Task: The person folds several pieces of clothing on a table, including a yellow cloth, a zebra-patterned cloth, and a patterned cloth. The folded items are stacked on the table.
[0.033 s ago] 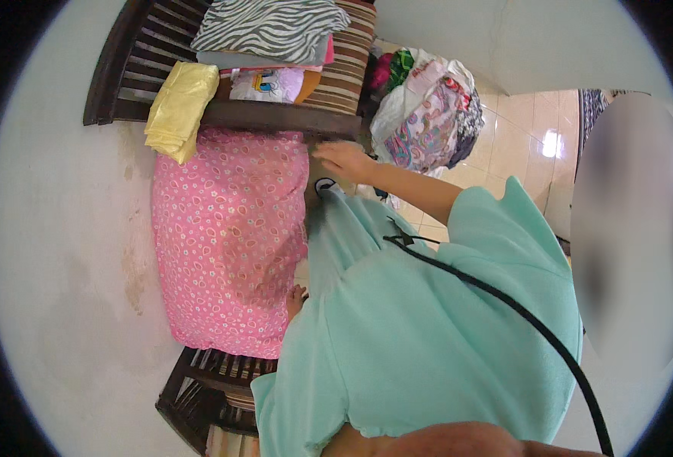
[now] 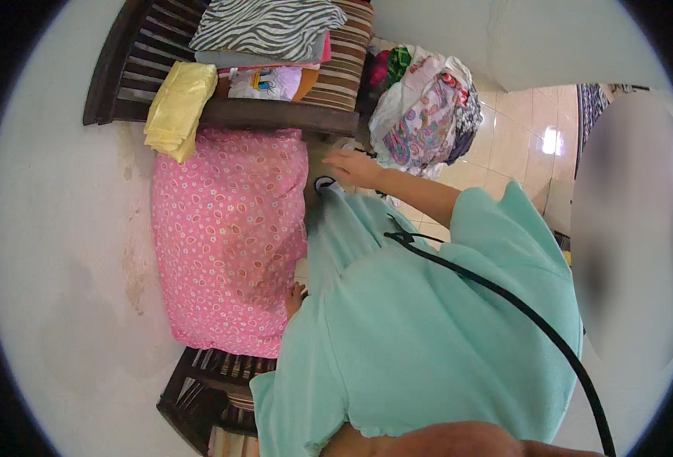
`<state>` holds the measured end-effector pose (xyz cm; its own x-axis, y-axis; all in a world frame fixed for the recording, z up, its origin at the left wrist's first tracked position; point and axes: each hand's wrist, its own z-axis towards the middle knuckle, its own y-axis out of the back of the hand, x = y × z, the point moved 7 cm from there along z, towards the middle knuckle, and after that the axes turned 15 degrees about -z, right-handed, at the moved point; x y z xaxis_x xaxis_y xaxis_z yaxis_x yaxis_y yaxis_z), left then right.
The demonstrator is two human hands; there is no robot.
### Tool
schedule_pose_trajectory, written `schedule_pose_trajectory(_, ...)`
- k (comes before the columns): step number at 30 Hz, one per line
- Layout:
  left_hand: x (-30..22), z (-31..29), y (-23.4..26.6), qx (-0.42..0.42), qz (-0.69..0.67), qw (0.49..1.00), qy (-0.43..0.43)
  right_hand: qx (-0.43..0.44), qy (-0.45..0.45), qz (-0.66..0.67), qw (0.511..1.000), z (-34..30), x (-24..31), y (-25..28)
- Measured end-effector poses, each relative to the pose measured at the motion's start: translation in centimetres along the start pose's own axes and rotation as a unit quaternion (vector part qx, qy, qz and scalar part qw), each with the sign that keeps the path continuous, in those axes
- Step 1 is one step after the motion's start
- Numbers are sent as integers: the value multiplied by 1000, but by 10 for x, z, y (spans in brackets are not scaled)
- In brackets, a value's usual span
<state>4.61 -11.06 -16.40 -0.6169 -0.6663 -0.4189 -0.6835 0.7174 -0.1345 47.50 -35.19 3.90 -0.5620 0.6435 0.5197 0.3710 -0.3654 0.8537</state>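
Note:
A pink cloth (image 2: 226, 236) with a small white print covers a broad, cushion-like surface beside the wall. My right hand (image 2: 355, 167) hovers just off the cloth's upper right corner, fingers stretched out and nothing in them. Lower down, my left hand (image 2: 295, 298) lies against the cloth's right edge. Its fingers look loosely apart, though my mint-green shirt (image 2: 428, 327) partly hides that arm. A folded yellow cloth (image 2: 175, 110) hangs over the corner of the dark wooden bench (image 2: 275, 118), next to the pink cloth.
Folded clothes, with a zebra-striped one (image 2: 268, 30) on top, lie on the bench's striped cushion (image 2: 344, 68). A bulging bundle of clothes (image 2: 432, 114) stands on the tiled floor. More dark slatted furniture (image 2: 199, 381) is below. A black cable (image 2: 519, 305) crosses my shirt.
My right hand has shifted slightly to the right, away from the pink cloth. My left hand has hardly moved.

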Motion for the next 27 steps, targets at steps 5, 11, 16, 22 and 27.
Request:
schedule_pose_trajectory(5,-37,-26,-5,18,49,999,15,100,-225,-4,969,-155,-54,-57)
schedule_pose_trajectory(11,-22,-39,33,1,79,997,22,81,-512,21,855,-321,-129,-68)
schedule_pose_trajectory(16,50,-1,121,39,184,982,6,-92,-655,268,701,-312,-173,-15)
schedule_pose_trajectory(22,65,-31,105,12,275,961,-5,-210,-551,227,775,-224,-262,58)
schedule_pose_trajectory(27,68,-42,56,10,280,960,-1,-181,-522,-4,833,-172,-327,93)
